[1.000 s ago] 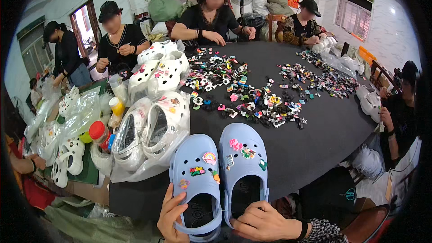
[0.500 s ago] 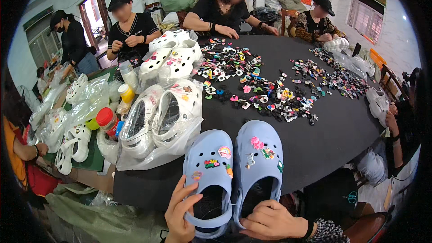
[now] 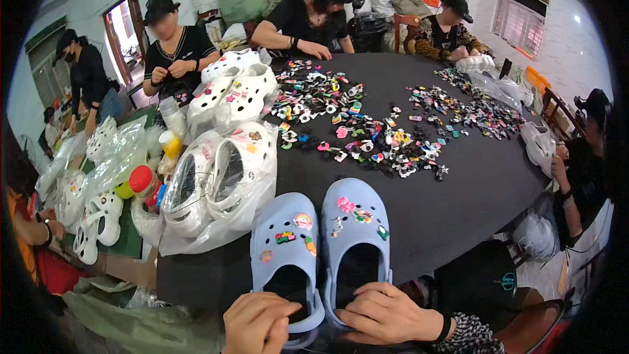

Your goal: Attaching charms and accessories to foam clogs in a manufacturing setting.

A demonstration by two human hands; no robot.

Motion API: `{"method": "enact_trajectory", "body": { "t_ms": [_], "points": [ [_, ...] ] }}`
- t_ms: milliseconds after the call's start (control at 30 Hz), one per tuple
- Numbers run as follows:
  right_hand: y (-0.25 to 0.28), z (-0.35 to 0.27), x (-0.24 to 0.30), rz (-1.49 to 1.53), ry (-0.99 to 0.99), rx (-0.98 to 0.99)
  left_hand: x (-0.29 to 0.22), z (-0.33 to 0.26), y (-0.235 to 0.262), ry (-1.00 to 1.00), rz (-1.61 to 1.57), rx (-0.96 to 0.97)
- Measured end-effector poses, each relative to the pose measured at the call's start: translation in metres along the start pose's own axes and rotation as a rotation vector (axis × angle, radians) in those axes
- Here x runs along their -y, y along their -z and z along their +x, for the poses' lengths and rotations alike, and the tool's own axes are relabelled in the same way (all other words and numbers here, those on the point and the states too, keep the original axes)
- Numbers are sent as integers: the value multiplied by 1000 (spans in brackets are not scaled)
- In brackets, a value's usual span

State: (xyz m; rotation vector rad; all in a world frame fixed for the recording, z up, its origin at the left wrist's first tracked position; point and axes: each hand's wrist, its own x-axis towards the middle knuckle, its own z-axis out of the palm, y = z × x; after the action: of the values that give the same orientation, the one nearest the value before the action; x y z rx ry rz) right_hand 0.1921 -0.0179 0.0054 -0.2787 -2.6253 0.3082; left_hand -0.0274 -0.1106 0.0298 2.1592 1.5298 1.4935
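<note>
Two light-blue clogs stand side by side at the table's near edge, toes pointing away from me. The left clog (image 3: pixel 286 213) carries a rainbow, a pineapple and other small charms. Pink, green and white charms sit on the right clog (image 3: pixel 356 198). My left hand (image 3: pixel 259 322) is at the left clog's heel opening, fingers bent together; whatever they hold is hidden. My right hand (image 3: pixel 386 314) grips the right clog by its heel rim, fingers reaching into the opening.
White clogs in clear plastic bags (image 3: pixel 219 187) stand at left, beside a red-lidded jar (image 3: pixel 145 183) and a yellow-lidded bottle (image 3: pixel 170 144). Loose shoe charms (image 3: pixel 386 144) lie spread over the black table (image 3: pixel 472 196). Several co-workers sit or stand around; one at right holds a white clog (image 3: pixel 538 147).
The view has shifted, so most things appear further left. My left hand has moved from the left clog's outer side to its heel. My right hand keeps its grip on the right clog.
</note>
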Motion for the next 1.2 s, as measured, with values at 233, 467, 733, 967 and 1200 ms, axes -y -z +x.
{"method": "enact_trajectory", "body": {
  "t_ms": [233, 467, 733, 967, 1200],
  "points": [
    [6, 19, 11, 48, -47, -133, -5, -18, -4, 109, 125, 113],
    [-15, 18, 1, -6, 205, 55, 9, -44, 8, 107, -107, -24],
    [-34, 3, 5, -170, 333, -122, -24, -10, 9, 673, -1028, -106],
    [-18, 18, 2, -111, 584, -166, -31, -13, 6, 705, -1042, 69],
    [-24, 18, -5, 38, 690, -124, -1, -20, -36, 946, -1781, -427]
  ]
}}
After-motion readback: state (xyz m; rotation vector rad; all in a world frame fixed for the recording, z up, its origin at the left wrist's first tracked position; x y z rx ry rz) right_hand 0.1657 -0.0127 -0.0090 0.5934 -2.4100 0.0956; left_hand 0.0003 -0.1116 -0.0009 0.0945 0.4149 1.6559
